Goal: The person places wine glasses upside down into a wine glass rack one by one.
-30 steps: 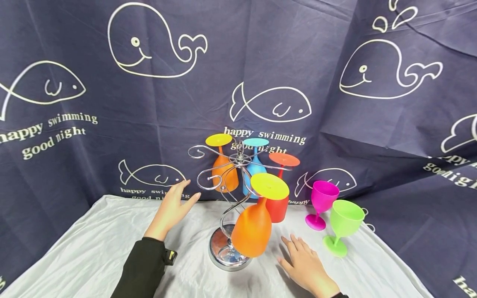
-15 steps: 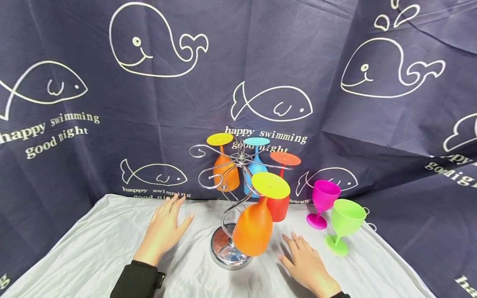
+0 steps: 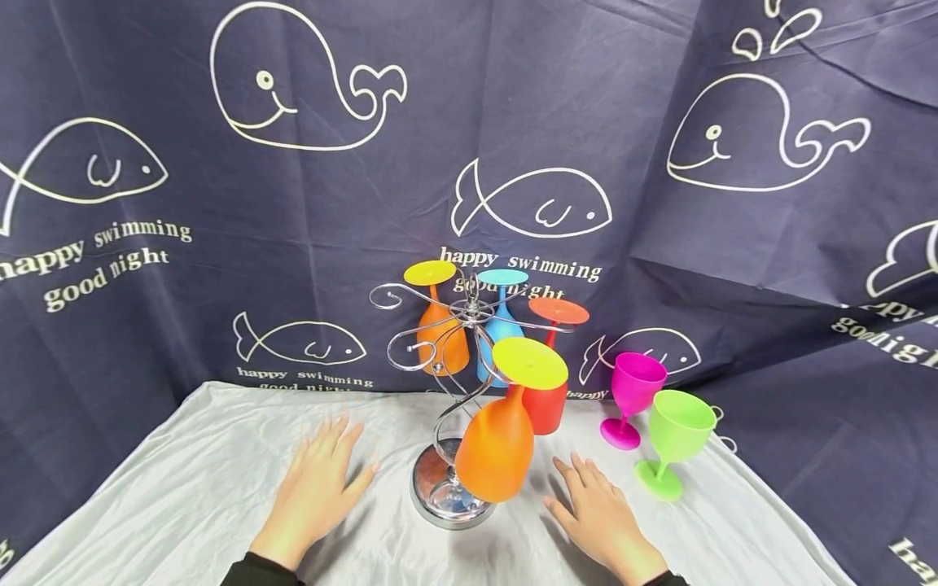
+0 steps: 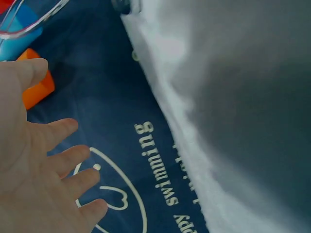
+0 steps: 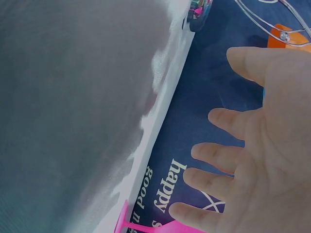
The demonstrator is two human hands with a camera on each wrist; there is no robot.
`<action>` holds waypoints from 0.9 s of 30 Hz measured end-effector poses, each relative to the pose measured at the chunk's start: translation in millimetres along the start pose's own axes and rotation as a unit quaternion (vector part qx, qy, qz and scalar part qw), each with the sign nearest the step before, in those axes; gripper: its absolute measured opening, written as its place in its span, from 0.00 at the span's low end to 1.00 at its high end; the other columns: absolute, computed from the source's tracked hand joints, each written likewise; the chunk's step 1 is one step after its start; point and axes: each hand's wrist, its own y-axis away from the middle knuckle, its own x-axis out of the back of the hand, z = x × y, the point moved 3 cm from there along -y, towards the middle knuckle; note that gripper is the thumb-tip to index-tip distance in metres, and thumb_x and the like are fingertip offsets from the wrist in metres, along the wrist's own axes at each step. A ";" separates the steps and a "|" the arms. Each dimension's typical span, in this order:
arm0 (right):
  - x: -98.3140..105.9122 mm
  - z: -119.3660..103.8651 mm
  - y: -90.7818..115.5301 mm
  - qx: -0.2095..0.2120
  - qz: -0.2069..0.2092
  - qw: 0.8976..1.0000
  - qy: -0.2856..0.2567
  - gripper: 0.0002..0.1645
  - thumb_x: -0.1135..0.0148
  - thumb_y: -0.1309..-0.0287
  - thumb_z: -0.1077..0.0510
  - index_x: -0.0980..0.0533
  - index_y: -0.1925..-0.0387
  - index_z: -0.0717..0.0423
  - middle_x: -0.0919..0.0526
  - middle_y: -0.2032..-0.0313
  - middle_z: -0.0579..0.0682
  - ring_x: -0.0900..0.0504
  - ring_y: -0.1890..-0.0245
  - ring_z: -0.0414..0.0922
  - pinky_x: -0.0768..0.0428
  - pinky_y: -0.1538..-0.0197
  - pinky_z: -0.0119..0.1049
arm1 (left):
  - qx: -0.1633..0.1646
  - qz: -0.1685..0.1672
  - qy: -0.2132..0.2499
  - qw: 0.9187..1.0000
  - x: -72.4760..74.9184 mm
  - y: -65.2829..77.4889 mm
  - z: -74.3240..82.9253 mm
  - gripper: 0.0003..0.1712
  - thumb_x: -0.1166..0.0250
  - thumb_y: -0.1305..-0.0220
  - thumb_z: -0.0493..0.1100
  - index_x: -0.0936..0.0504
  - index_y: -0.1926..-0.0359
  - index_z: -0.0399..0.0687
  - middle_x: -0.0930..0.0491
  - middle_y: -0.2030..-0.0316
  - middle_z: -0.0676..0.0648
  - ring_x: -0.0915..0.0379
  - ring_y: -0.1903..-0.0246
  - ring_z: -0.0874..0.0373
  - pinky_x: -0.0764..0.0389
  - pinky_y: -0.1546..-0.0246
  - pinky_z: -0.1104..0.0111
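A chrome goblet rack [image 3: 452, 506] with curled arms stands mid-table. Upside down on it hang a front orange goblet [image 3: 495, 452] with a yellow foot, a rear orange goblet [image 3: 443, 340], a blue goblet [image 3: 501, 332] and a red goblet [image 3: 546, 407]. Left of the rack's base, my left hand [image 3: 315, 488] has its fingers spread and holds nothing; the left wrist view shows its bare palm. On the other side my right hand [image 3: 601, 521] lies low over the cloth, fingers extended, palm bare in the right wrist view. Neither hand touches the rack.
To the right a magenta goblet [image 3: 636, 391] and a light green goblet [image 3: 677, 431] stand upright on the white cloth [image 3: 183, 488]. Close behind the table hangs a dark blue curtain [image 3: 352, 220] printed with whales and fish.
My left hand has drawn back and down from beside the rack's curled arms to low over the cloth. The right hand and the goblets have stayed in place.
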 end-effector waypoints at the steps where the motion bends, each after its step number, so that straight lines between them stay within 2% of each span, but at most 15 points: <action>1: -0.4 -0.2 -0.3 0.000 0.000 1.000 0.000 0.36 0.40 0.33 0.37 0.28 0.31 0.51 0.29 0.30 0.64 0.32 0.30 0.68 0.31 0.35 0.70 | -0.001 -0.001 0.000 1.000 -1.0 3.1 0.1 0.36 0.36 0.31 0.57 0.27 0.31 0.41 0.33 0.29 0.32 0.40 0.28 0.29 0.42 0.30 0.31; 7: -1.4 -0.8 -1.6 0.004 -0.001 1.000 0.000 0.37 0.40 0.33 0.37 0.28 0.31 0.51 0.29 0.30 0.64 0.32 0.30 0.68 0.31 0.35 0.70 | 0.006 0.009 0.003 1.000 -3.4 13.5 0.3 0.35 0.35 0.32 0.57 0.25 0.32 0.42 0.31 0.29 0.34 0.38 0.29 0.30 0.40 0.31 0.32; 22: -1.8 -0.7 -0.5 0.001 -0.013 1.000 0.009 0.37 0.40 0.33 0.36 0.29 0.30 0.50 0.30 0.29 0.64 0.33 0.29 0.68 0.30 0.36 0.71 | 0.010 0.005 0.001 1.000 -5.4 16.7 -0.8 0.34 0.35 0.32 0.57 0.26 0.32 0.44 0.32 0.28 0.35 0.39 0.28 0.31 0.41 0.30 0.32; 27: -3.7 1.0 -0.7 0.007 -0.001 1.000 0.014 0.37 0.39 0.34 0.37 0.28 0.31 0.51 0.29 0.30 0.64 0.31 0.30 0.68 0.30 0.37 0.72 | 0.008 0.009 0.000 1.000 -7.0 17.9 -2.1 0.34 0.35 0.32 0.57 0.25 0.32 0.44 0.31 0.29 0.35 0.38 0.29 0.31 0.40 0.31 0.32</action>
